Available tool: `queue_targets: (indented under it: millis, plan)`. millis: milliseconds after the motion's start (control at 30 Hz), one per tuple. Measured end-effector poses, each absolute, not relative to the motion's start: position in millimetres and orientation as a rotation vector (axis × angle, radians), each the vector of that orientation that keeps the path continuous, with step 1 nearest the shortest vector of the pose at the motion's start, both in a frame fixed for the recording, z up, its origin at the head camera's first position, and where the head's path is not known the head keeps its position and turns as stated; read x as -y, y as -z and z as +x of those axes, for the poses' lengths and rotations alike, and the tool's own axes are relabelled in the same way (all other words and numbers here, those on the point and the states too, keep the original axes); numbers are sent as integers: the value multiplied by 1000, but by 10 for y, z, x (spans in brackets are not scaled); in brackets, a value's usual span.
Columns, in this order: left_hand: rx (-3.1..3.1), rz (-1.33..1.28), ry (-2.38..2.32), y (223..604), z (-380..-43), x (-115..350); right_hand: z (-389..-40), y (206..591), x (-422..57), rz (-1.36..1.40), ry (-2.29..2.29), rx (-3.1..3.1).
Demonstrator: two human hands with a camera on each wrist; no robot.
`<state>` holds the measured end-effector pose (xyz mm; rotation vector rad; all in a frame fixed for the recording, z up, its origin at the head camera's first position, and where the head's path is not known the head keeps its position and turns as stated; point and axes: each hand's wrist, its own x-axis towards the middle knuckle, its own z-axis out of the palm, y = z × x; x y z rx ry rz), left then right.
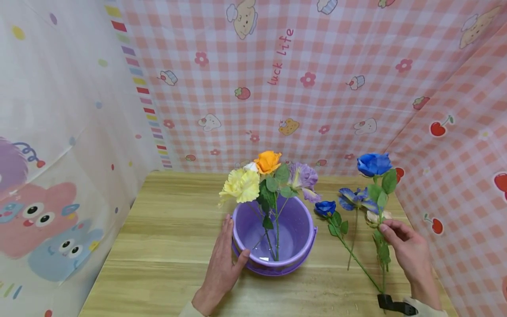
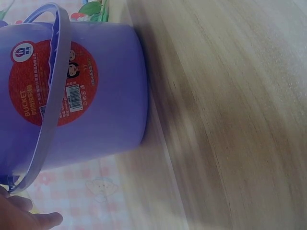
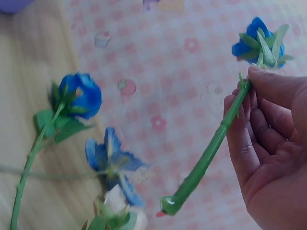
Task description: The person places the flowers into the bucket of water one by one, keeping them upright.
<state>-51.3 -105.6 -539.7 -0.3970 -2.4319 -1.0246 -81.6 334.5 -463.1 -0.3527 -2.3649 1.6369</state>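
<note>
A blue rose (image 1: pixel 374 164) stands nearly upright at the right, its green stem (image 3: pixel 206 153) pinched between thumb and fingers of my right hand (image 1: pixel 409 251). The stem's cut end shows in the right wrist view. My left hand (image 1: pixel 222 259) rests against the purple bucket (image 1: pixel 247 231), fingers extended along its left side and thumb at the near rim. In the bucket stand an orange rose (image 1: pixel 268 162), a ruffled yellow flower (image 1: pixel 243 185), a purple flower (image 1: pixel 303 175) and a white bloom (image 1: pixel 251 166), partly hidden.
Right of the bucket lie another blue rose (image 1: pixel 325 208), a blue-violet flower (image 1: pixel 358 199) and a cream flower (image 1: pixel 372 217), partly behind the right hand. The wooden table (image 1: pixel 166 246) meets a pink checked cloth (image 1: pixel 245 114) at the back. The bucket's handle (image 2: pixel 57 81) hangs down.
</note>
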Motion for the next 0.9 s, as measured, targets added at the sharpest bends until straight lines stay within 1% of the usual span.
queue_targets:
  millis: [300, 500, 767, 900]
  plan:
    - [2426, -396, 1028, 5397, -517, 1048, -864, 4549, -3072, -304, -1807, 2072]
    - [2396, -416, 1009, 5420, -535, 1048, -882, 4480, -2897, -305, -1870, 2004]
    - [2402, -412, 1022, 5415, -529, 1051, -897, 4329, -2762, -349, -1918, 1942]
    - [2412, -406, 1016, 5411, -524, 1056, -901, 4255, -2711, -313, -1950, 1846]
